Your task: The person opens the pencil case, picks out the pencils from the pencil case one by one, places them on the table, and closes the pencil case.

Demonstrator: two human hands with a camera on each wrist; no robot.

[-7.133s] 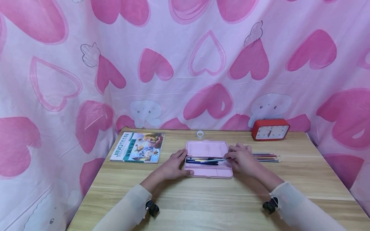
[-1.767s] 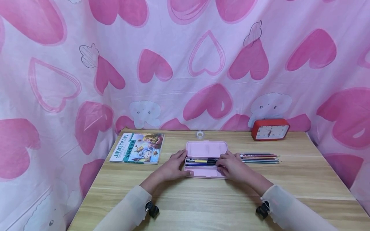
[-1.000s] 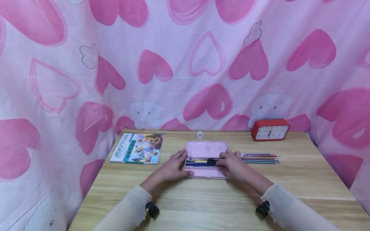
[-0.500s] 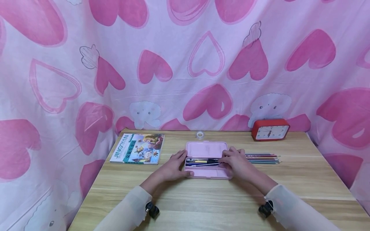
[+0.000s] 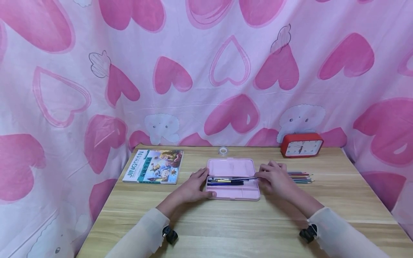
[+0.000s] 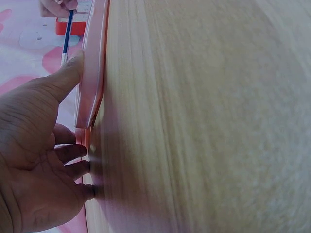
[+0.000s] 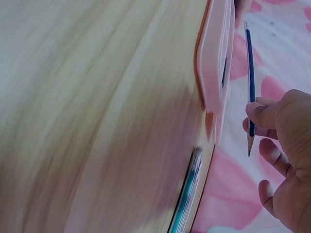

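Note:
A pink pencil case (image 5: pixel 251 194) lies with its lid raised back on the table, several pens (image 5: pixel 226 182) in its long rear compartment. My left hand (image 5: pixel 192 186) holds the case by its left end, thumb over the front corner and fingers at the rear corner. My right hand (image 5: pixel 276 180) is just off the case's right end. Between thumb and fingers it pinches a dark blue pencil (image 7: pixel 251 73), whose sharpened tip shows below the fingers and whose other end reaches over the case. Colored pencils (image 5: pixel 301 178) lie beside that hand, partly hidden by it.
A picture-covered book (image 5: pixel 155 166) lies at the table's left. Behind the case is a roll of clear tape (image 5: pixel 223 151). A red alarm clock (image 5: pixel 302 145) stands at the back right. A pink heart-patterned curtain (image 5: pixel 180 118) hangs along the rear edge.
My right hand has lifted the blue pencil from among the pens and moved right and up, off the case's right end. The left hand stays at the case's left end.

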